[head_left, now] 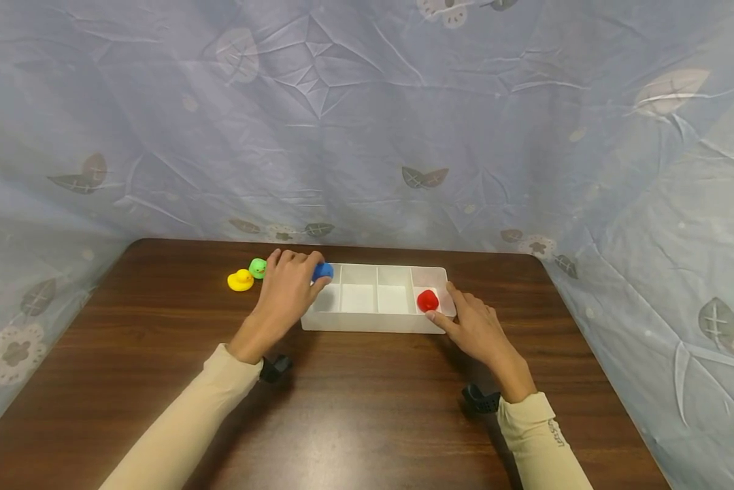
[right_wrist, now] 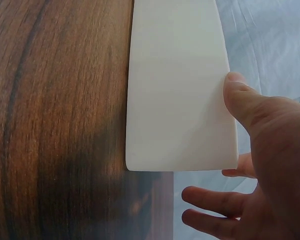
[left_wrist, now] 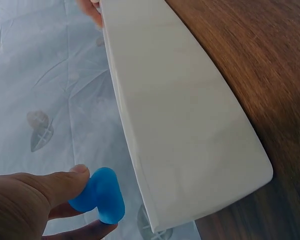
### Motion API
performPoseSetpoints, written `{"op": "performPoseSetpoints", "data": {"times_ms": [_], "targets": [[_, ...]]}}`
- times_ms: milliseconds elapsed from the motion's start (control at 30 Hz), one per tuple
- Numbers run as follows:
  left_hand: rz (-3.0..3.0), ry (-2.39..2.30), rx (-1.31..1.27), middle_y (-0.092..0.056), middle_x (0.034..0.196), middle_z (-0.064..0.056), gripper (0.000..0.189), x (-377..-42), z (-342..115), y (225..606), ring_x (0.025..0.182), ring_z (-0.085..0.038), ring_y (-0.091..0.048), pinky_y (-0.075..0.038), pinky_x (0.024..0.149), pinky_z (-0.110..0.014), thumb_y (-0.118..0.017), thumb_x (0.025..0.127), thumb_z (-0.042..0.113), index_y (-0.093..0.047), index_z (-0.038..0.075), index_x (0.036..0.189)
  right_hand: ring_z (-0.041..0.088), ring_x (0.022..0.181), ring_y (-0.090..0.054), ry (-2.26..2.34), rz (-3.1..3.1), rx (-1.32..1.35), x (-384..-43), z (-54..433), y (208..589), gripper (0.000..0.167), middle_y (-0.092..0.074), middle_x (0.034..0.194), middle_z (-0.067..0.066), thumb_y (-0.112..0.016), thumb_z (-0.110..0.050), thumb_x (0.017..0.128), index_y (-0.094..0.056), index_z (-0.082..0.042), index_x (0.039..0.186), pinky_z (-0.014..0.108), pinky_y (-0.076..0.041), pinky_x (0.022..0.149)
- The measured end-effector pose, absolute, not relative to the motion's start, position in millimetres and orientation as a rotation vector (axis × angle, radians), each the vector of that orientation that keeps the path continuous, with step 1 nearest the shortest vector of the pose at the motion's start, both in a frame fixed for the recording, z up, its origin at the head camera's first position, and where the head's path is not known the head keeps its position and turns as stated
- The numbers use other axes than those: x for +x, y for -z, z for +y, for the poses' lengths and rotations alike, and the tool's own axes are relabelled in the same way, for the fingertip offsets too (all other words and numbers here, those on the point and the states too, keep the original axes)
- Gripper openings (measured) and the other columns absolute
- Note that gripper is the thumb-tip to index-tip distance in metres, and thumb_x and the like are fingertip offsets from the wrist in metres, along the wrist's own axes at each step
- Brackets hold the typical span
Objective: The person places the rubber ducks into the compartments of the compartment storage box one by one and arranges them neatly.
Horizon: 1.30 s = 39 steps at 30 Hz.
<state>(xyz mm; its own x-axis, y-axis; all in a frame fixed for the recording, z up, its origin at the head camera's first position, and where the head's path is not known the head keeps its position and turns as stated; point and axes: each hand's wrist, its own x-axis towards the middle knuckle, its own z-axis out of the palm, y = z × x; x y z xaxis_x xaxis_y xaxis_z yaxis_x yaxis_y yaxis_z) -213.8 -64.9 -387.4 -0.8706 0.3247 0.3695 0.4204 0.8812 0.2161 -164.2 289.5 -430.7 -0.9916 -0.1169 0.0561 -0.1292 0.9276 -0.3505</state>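
Note:
My left hand (head_left: pixel 288 282) pinches a blue rubber duck (left_wrist: pixel 104 194) between thumb and fingers, over the left end of a white divided tray (head_left: pixel 367 322). In the head view, only part of the blue duck shows past the thumb. A red rubber duck (head_left: pixel 428 301) lies in the tray's rightmost compartment. At that end, my right hand (head_left: pixel 479 330) touches the tray, its thumb on the front rim and a finger by the end wall. Its other fingers are spread apart in the right wrist view. The two middle compartments hold nothing.
A yellow rubber duck (head_left: pixel 241 280) and a green rubber duck (head_left: pixel 258 268) sit on the dark wooden table (head_left: pixel 367 408), left of the tray. A patterned pale cloth (head_left: pixel 367 136) hangs behind the table and along both sides.

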Motion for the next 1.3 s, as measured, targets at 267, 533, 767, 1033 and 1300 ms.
{"op": "performPoseSetpoints", "data": {"times_ms": [267,533,767,1033,1300], "targets": [[-2.739,0.437,-0.585,-0.08,0.121,-0.015,0.038,-213,-56,386,0.12,-0.043,-0.066,-0.037,0.122,-0.068,-0.076,0.1,0.036,-0.069,0.009,0.125,0.057,0.14,-0.053,-0.569,-3.06,0.186,-164,291,432,0.09,-0.054,0.153,0.035,-0.061,-0.058,0.104,-0.034,0.002,0.164,0.076,-0.04,0.112],[-2.739,0.391,-0.606,-0.08,0.122,-0.014,0.038,-214,-48,388,0.121,-0.041,-0.067,-0.039,0.122,-0.068,-0.076,0.1,0.037,-0.069,0.011,0.127,0.056,0.139,-0.054,-0.561,-3.056,0.186,-162,291,431,0.087,-0.056,0.151,0.035,-0.061,-0.058,0.104,-0.035,0.001,0.164,0.075,-0.041,0.111],[-2.725,0.401,-0.633,-0.08,0.122,-0.014,0.038,-212,-41,388,0.119,-0.041,-0.067,-0.039,0.122,-0.068,-0.074,0.101,0.037,-0.069,0.011,0.128,0.056,0.139,-0.054,-0.571,-3.056,0.183,-161,290,431,0.087,-0.055,0.152,0.035,-0.06,-0.058,0.104,-0.035,0.001,0.164,0.075,-0.04,0.111],[-2.715,0.392,-0.657,-0.08,0.122,-0.013,0.039,-212,-34,389,0.119,-0.04,-0.068,-0.039,0.122,-0.068,-0.073,0.101,0.038,-0.069,0.011,0.129,0.056,0.138,-0.054,-0.57,-3.057,0.179,-162,290,432,0.089,-0.056,0.151,0.035,-0.061,-0.059,0.103,-0.034,0.001,0.164,0.074,-0.041,0.111],[-2.694,0.399,-0.682,-0.08,0.121,-0.012,0.036,-212,-26,391,0.117,-0.039,-0.069,-0.04,0.121,-0.068,-0.075,0.101,0.037,-0.07,0.011,0.126,0.055,0.135,-0.057,-0.536,-3.042,0.206,-164,291,432,0.087,-0.056,0.151,0.035,-0.061,-0.056,0.105,-0.035,0.004,0.163,0.074,-0.043,0.109]]}}
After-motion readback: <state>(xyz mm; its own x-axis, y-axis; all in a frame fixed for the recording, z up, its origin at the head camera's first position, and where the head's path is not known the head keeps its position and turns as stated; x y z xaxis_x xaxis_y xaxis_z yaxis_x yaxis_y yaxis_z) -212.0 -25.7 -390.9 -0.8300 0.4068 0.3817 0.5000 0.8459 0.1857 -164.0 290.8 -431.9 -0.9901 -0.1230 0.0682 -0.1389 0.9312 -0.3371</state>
